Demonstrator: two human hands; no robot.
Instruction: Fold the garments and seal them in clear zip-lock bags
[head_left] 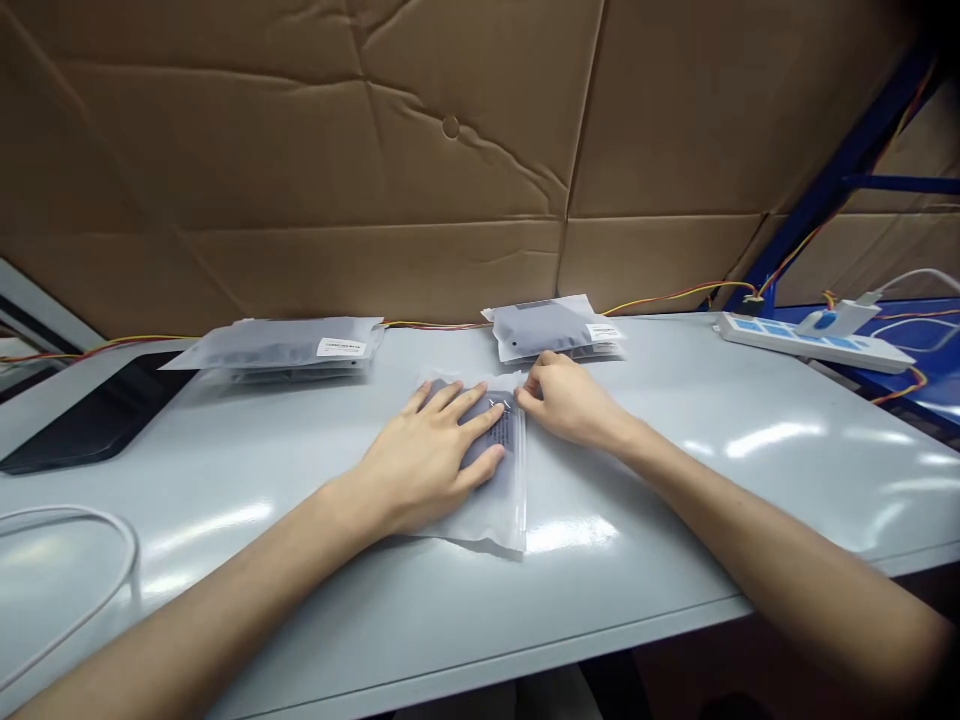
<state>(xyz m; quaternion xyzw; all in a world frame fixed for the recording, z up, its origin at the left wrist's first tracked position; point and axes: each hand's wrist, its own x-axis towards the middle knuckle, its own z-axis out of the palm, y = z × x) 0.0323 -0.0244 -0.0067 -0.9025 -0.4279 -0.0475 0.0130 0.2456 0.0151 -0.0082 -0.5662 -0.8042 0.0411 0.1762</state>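
Observation:
A frosted plastic zip bag (480, 515) lies flat on the table, with something dark inside and small printed text near its zip edge. My left hand (427, 455) rests on the bag, palm down and fingers spread, covering much of it. At the bag's far right corner, my right hand (566, 400) is closed in a pinch at the end of the zip edge. Its fingertips partly hide what they grip there. Just behind that hand sits a small stack of similar frosted bags (544, 328) with a white label.
Another stack of labelled frosted bags (289, 343) lies at the back left, beside a black tablet-like slab (97, 412). A white power strip (814, 343) with a plugged-in charger stands at right. A white cable (112, 520) curves at left. Cardboard (300, 150) walls the back.

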